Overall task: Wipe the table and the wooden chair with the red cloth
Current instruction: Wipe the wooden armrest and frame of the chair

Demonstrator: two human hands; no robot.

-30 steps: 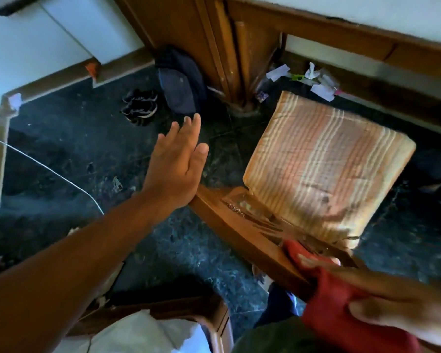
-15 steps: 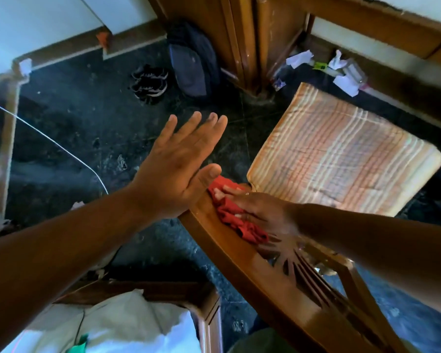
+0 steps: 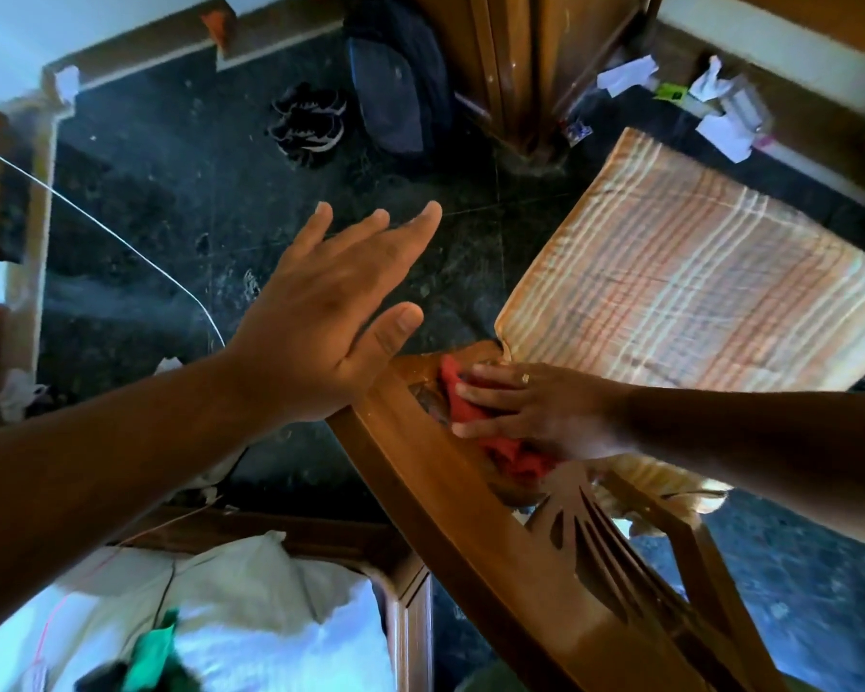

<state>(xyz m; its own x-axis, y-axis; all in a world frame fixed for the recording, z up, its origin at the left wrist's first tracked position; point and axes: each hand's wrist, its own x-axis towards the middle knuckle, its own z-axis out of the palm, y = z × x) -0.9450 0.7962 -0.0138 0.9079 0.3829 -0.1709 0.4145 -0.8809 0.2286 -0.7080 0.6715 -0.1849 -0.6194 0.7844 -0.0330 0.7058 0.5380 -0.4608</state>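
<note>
A wooden chair [image 3: 475, 546] with a carved backrest fills the lower right, seen from above. Its seat carries a striped orange cushion [image 3: 695, 272]. My right hand [image 3: 535, 407] lies flat on the red cloth [image 3: 470, 412], pressing it against the inner side of the backrest near its left end. Most of the cloth is hidden under the fingers and palm. My left hand [image 3: 330, 317] hovers over the floor just left of the backrest's end, fingers spread, holding nothing.
The floor is dark stone [image 3: 171, 232]. A pair of shoes [image 3: 310, 122] and a dark backpack [image 3: 400, 92] lie at the back, by a wooden post. Paper scraps [image 3: 720, 112] sit at the far right. A white sack [image 3: 231, 621] fills a wooden frame at the lower left.
My right hand with the red cloth swept from the chair's right side to the left end of the backrest, then slid slightly inward. The left hand stayed open, drifting a little.
</note>
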